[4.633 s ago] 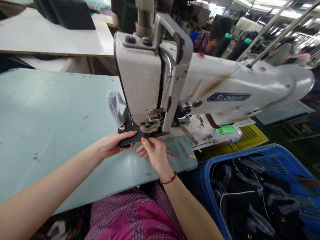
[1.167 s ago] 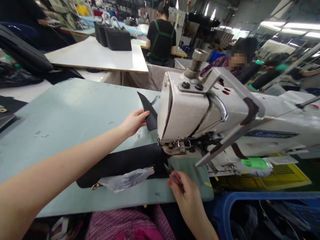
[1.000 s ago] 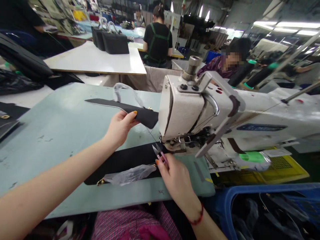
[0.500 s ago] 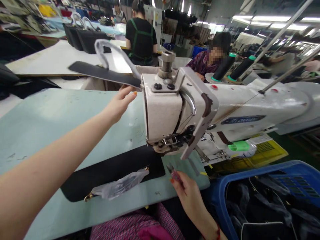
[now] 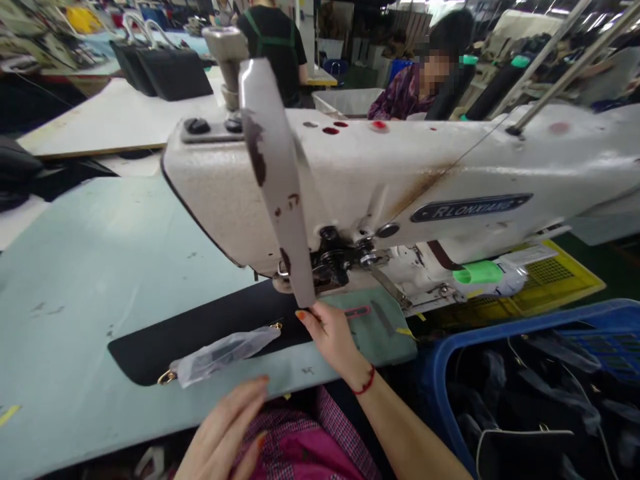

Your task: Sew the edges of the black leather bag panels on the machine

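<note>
At the pale green sewing table (image 5: 75, 267), under the head of a white RLONXIANG industrial sewing machine (image 5: 350, 180), the right hand (image 5: 333, 340), with a red string bracelet at its wrist, curls with thumb and fingertips drawn narrowly together at the near edge of a long black leather panel (image 5: 200, 327). Nothing solid shows in its grip, and whether it pinches a thread is too fine to tell. The panel lies flat on the tabletop, its far end reaching under the presser area, with a gold metal clasp (image 5: 167, 378) at its left end and a clear plastic sleeve (image 5: 225, 357) lying over it. Pink-handled thread snips (image 5: 357, 311) lie on the table just beyond the right hand. The left hand (image 5: 225, 430) hangs low by the table's front edge, fingers spread and holding nothing. To the right, a blue plastic crate (image 5: 440, 393) holds black bags wrapped in clear plastic, and a yellow mesh crate (image 5: 545, 273) sits behind the machine. Finished black handbags (image 5: 173, 75) stand on a white table farther back.
</note>
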A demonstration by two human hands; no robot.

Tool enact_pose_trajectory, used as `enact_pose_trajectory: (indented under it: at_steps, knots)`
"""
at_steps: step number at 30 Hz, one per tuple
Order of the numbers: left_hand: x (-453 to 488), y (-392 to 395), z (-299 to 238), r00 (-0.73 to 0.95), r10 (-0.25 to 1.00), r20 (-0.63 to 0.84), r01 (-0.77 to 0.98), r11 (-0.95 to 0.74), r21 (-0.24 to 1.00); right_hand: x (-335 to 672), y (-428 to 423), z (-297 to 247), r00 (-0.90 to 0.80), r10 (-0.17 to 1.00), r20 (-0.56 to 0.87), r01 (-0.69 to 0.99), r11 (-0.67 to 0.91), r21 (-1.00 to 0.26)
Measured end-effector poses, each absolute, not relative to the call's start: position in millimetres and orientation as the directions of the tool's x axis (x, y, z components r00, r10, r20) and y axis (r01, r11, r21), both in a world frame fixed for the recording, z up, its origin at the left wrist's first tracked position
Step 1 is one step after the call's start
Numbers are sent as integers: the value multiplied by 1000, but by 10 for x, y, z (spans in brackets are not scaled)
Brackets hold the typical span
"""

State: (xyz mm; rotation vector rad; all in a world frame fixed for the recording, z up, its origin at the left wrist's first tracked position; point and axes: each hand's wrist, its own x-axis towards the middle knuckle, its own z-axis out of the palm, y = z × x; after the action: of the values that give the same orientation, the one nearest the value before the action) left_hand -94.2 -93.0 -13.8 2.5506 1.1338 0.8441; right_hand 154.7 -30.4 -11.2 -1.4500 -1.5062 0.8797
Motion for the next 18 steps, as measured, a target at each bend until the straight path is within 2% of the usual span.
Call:
enact_pose_trajectory:
  at_steps: [4,7,13,18]
  knots:
    - [-685,-448,-427,428,761,488,746,-602,286,1458,-282,-133,96,992,87,288,56,-956]
    - [-618,-21,-326,480,716,508,718,-653,242,1430,-305,-124,120,991,60,239,30,-971]
    - [-730,122,-67,638,559,529,500,-824,268,1378,-344,-71,148,989,3,150,-20,-988]
    - [-726,77,-66,615,583,530,487,-810,325,1372,-348,-69,145,989,-38,106,-53,-993]
